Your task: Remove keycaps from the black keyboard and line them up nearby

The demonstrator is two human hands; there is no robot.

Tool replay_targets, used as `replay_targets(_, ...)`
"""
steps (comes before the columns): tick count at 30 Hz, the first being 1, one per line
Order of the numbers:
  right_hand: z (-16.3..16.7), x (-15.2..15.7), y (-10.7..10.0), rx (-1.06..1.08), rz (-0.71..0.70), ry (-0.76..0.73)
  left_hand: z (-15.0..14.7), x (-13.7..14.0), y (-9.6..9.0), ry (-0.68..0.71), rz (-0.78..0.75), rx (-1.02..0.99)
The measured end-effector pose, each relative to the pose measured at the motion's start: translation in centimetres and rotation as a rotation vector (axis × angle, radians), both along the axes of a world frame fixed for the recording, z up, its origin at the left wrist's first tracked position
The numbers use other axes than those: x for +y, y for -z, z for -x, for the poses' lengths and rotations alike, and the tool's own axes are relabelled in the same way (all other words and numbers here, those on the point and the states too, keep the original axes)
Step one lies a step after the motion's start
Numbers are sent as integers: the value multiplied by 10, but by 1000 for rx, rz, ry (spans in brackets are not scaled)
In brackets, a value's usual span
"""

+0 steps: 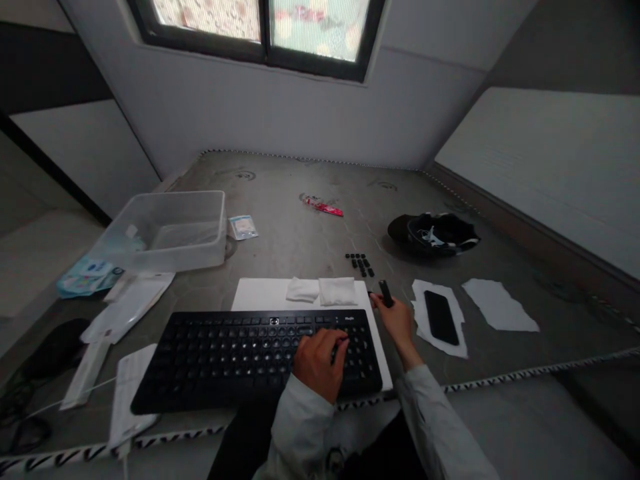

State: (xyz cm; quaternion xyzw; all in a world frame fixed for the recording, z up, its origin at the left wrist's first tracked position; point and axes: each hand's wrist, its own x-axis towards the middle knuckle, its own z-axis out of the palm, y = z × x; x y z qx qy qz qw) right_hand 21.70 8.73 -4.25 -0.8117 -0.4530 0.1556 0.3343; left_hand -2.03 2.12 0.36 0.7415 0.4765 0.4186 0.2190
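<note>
A black keyboard lies on a white sheet in front of me. My left hand rests over its right part, beside the number pad, with thumb and fingers curled together. What those fingers pinch, if anything, is too small to make out. My right hand is closed around a short black stick-like tool, just right of the keyboard's far corner. Beyond it, small black keycaps lie in rows. Two folded white cloths lie on the sheet behind the keyboard.
Right of my hands, a black phone lies on white paper, beside another paper piece. Farther back are a dark cap and a red packet. At left are a clear plastic bin, a sachet and cables.
</note>
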Motion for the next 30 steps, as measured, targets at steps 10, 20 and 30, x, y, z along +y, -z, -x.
replay_targets(10, -9, 60, 24, -191, 196, 76, -2, 0, 5, 15, 13, 37)
replay_targets(20, -12, 101, 34, -319, 283, 40, -9, -3, 5, -43, -44, 100)
replay_targets(30, -15, 118, 30, -339, 306, 2, -9, -2, 2, -43, -59, 141)
